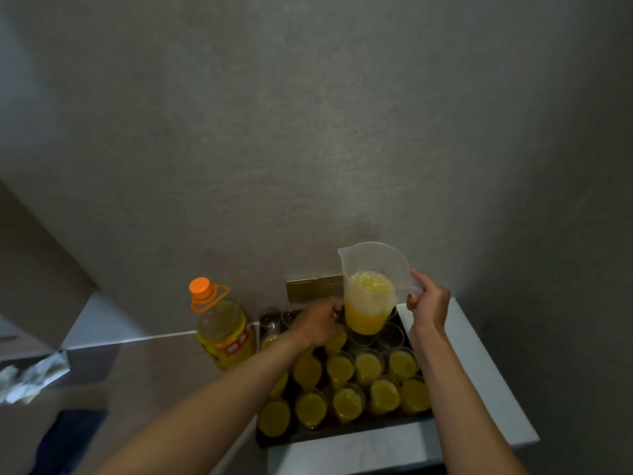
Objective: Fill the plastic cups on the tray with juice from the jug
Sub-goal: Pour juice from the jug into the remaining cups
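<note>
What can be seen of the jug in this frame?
The jug is a translucent, whitish plastic measuring jug with a pouring spout at its upper left rim and a handle on its right side. It holds foamy orange-yellow juice, roughly to half its height. It is lifted upright, or nearly so, above the far rows of cups on the dark tray; no juice is pouring. The right hand grips its handle. The left hand reaches in beside its base; contact cannot be told.

Dark tray [342, 437], bottle [224, 332] on counter [486, 375]
</note>
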{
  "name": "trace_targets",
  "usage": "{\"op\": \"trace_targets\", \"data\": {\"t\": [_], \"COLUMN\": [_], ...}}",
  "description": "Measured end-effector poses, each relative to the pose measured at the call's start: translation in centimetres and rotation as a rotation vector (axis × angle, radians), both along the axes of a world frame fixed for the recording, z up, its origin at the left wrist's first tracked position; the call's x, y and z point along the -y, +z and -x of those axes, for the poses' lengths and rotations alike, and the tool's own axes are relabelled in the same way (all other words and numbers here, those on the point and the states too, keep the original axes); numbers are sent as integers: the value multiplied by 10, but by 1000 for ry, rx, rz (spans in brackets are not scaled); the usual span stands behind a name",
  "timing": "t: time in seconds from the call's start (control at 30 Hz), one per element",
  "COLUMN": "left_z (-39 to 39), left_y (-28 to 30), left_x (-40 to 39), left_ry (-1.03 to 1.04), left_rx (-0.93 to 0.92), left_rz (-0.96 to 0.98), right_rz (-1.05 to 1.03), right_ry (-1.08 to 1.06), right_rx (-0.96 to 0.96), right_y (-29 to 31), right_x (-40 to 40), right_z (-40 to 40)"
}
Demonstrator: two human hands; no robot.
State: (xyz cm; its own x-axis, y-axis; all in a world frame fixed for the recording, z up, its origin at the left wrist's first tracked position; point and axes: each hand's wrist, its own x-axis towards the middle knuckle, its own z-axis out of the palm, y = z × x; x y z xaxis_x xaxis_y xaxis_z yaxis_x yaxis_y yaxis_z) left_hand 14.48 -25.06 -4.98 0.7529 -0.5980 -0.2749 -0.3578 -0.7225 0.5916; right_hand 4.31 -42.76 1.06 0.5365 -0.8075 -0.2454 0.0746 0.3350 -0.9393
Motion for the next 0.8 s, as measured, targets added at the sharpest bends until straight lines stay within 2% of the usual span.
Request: {"op": "trace_targets", "data": {"t": [0.17,0.27,0.57,0.8], "left_z": [2,-1,-13,-15], "left_y": [-22,-32,-60,-74], "left_x": [34,49,69,77], "left_ry": [-141,-264,-425,-429], "left_rx": [44,82,211,273], "left_rz": [-70,-197,-450,-448], "right_rz": [-34,-17,-65,-61], "right_ry": [-1,11,-20,-33], "right_rx": [27,46,56,62], "right_y": [2,2,-8,-7], "right_x": [22,32,58,70], "right_z": [5,7,13,19]}}
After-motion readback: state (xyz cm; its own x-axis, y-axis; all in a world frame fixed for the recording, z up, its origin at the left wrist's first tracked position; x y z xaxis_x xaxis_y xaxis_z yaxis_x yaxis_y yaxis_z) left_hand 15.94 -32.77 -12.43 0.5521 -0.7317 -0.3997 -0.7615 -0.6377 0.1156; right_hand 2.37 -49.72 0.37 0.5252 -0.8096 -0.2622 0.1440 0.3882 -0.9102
